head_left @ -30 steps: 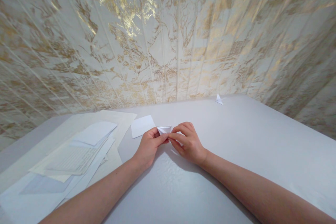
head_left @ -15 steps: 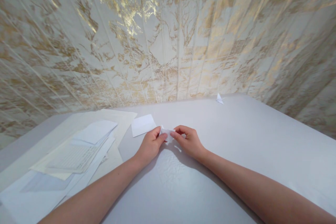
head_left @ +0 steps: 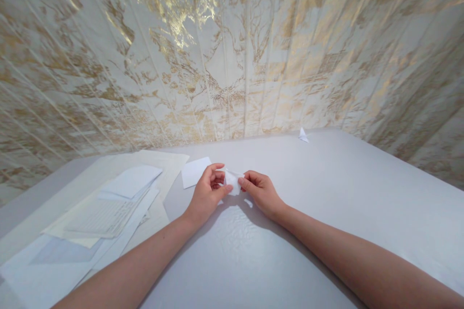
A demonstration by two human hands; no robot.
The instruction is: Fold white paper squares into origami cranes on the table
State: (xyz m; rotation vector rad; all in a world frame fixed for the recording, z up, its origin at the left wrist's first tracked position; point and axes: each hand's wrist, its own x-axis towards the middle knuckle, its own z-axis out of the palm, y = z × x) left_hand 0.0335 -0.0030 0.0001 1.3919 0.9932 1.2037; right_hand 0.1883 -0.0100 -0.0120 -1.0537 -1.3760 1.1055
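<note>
Patterned backdrop (head_left: 232, 48), white and gold, fills the upper half of the frame. Below it, pale worktop (head_left: 344, 193), smooth, with a soft sheen at lower centre.

Loose papers (head_left: 101, 212), lower left: overlapping sheets, some white, some cream, one with lines of writing.

Left hand (head_left: 205, 198), just left of centre: thumb on the near left part of the paper, other fingers curled behind and partly spread, forefinger lifted. Grip looks light. Right hand (head_left: 266, 198), just right of centre: thumb and forefinger pinched on the right corner, remaining fingers tucked in.

Blank sheet (head_left: 194, 172), left of centre, flat, just beyond the left hand.

Folded paper (head_left: 233, 181), centre of frame, held between both hands. Judged nearly weightless, springy at the creases, soft across single layers; a hard squeeze could crumple it or add a stray crease. Best hold: fingertip pinches on layered edges or corners, middle left free. Dry paper, little slip expected.

Small folded piece (head_left: 303, 135), right of upper centre, near the worktop's far edge, one point upward.
</note>
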